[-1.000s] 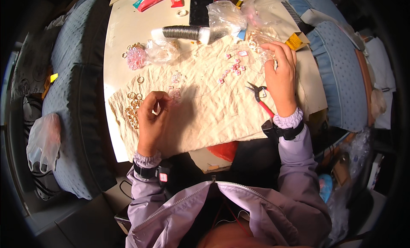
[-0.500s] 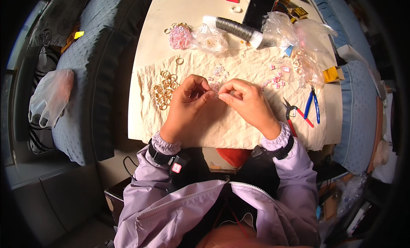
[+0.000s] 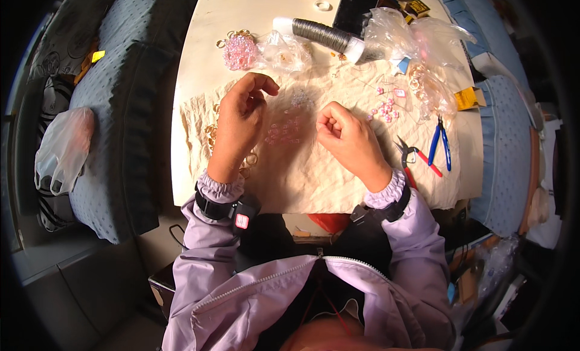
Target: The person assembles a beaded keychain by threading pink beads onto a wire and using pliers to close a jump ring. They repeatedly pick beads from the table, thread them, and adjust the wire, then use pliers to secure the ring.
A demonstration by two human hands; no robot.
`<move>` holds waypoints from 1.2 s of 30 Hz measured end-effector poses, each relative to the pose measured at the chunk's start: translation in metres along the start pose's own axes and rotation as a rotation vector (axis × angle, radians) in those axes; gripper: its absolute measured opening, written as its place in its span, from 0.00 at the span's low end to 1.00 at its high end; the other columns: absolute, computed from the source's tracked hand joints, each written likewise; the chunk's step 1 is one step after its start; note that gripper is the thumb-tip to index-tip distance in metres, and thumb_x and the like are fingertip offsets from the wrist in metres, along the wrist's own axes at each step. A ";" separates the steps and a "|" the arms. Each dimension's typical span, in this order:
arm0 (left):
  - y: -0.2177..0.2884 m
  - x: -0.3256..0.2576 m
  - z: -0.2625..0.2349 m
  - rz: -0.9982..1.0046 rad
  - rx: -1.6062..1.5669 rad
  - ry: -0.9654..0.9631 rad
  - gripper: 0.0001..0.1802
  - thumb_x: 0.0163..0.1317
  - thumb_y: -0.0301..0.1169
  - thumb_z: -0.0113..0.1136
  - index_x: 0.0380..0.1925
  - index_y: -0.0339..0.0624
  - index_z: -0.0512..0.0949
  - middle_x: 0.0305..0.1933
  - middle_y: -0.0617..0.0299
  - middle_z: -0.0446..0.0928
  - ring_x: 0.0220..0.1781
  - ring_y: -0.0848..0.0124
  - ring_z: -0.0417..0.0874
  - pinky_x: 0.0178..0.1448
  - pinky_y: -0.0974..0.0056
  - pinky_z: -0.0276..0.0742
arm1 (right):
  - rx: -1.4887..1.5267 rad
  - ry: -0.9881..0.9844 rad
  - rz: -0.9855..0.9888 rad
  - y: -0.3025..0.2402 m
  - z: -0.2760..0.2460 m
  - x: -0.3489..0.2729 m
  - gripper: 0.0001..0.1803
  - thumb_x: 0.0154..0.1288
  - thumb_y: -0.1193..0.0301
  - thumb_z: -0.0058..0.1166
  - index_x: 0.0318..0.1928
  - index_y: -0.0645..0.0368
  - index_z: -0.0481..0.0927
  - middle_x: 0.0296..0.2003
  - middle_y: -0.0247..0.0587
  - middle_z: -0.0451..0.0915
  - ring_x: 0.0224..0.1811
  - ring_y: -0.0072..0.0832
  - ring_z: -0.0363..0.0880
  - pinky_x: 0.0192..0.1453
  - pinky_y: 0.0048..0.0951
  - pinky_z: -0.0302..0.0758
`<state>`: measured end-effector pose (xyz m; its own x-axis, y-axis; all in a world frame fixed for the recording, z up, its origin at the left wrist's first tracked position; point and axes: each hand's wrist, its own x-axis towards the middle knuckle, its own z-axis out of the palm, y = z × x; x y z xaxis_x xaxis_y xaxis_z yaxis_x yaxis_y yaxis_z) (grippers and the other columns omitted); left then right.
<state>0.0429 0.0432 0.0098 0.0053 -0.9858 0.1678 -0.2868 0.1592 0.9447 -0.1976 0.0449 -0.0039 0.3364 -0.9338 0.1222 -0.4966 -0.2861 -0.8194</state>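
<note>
My left hand (image 3: 241, 112) is raised over the left part of a cream cloth (image 3: 290, 185), its index finger bent rightward and apart from the other fingers; its thumb is mostly hidden. Gold rings (image 3: 248, 162) lie partly covered beneath this hand and wrist. To its right, my right hand (image 3: 347, 136) is closed, thumb and fingertips pressed together; what it pinches is too small to make out. Between the hands lie small clear pink beads (image 3: 283, 132), with paler clear beads (image 3: 300, 99) farther back. Some pink-and-white beads (image 3: 385, 112) are scattered beyond my right hand.
Red-handled pliers (image 3: 408, 157) and blue-handled pliers (image 3: 440, 147) lie at the right. Along the back are a pink bead cluster (image 3: 239, 52), a clear bag (image 3: 287, 54), a wire spool (image 3: 323, 35), a dark phone (image 3: 356, 11), plastic bags (image 3: 391, 34) and a yellow box (image 3: 468, 98).
My hands were close together above the beads and have separated. The left moved up and left, uncovering the pink beads; the right shifted slightly. The view has shifted a little.
</note>
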 end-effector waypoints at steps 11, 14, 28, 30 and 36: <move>-0.019 0.003 -0.001 0.003 -0.092 0.205 0.10 0.81 0.16 0.53 0.53 0.38 0.81 0.49 0.65 0.83 0.44 0.81 0.79 0.47 0.73 0.73 | -0.105 0.022 -0.171 0.004 0.002 -0.001 0.07 0.68 0.71 0.62 0.40 0.56 0.76 0.27 0.42 0.84 0.31 0.46 0.88 0.40 0.47 0.81; -0.021 0.002 0.000 0.012 -0.108 0.228 0.10 0.81 0.17 0.53 0.53 0.37 0.81 0.48 0.64 0.84 0.45 0.80 0.80 0.47 0.73 0.74 | -0.118 0.045 -0.207 0.003 0.003 -0.001 0.06 0.68 0.71 0.62 0.40 0.56 0.77 0.27 0.42 0.84 0.32 0.45 0.88 0.40 0.47 0.81; -0.019 0.001 0.003 -0.010 -0.144 0.164 0.08 0.81 0.19 0.54 0.52 0.35 0.81 0.45 0.64 0.83 0.47 0.77 0.83 0.53 0.71 0.77 | 0.070 0.079 -0.038 0.000 -0.002 0.002 0.06 0.72 0.76 0.61 0.43 0.59 0.76 0.30 0.39 0.82 0.32 0.31 0.84 0.40 0.36 0.80; -0.020 0.002 0.006 -0.041 -0.138 0.158 0.08 0.80 0.17 0.54 0.51 0.34 0.82 0.46 0.64 0.83 0.47 0.76 0.83 0.54 0.70 0.78 | 0.048 0.065 -0.025 0.000 -0.002 0.002 0.04 0.73 0.78 0.60 0.43 0.61 0.77 0.29 0.36 0.80 0.31 0.21 0.80 0.39 0.29 0.79; -0.017 0.000 0.004 -0.021 0.062 -0.010 0.10 0.72 0.16 0.57 0.49 0.36 0.83 0.44 0.66 0.78 0.44 0.77 0.78 0.52 0.72 0.75 | -0.027 0.039 -0.011 0.000 -0.003 0.002 0.06 0.72 0.74 0.62 0.43 0.56 0.77 0.30 0.41 0.83 0.33 0.41 0.88 0.40 0.43 0.82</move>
<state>0.0443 0.0404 -0.0077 0.0025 -0.9894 0.1453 -0.3455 0.1355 0.9286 -0.1994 0.0425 -0.0019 0.3110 -0.9381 0.1528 -0.5151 -0.3015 -0.8023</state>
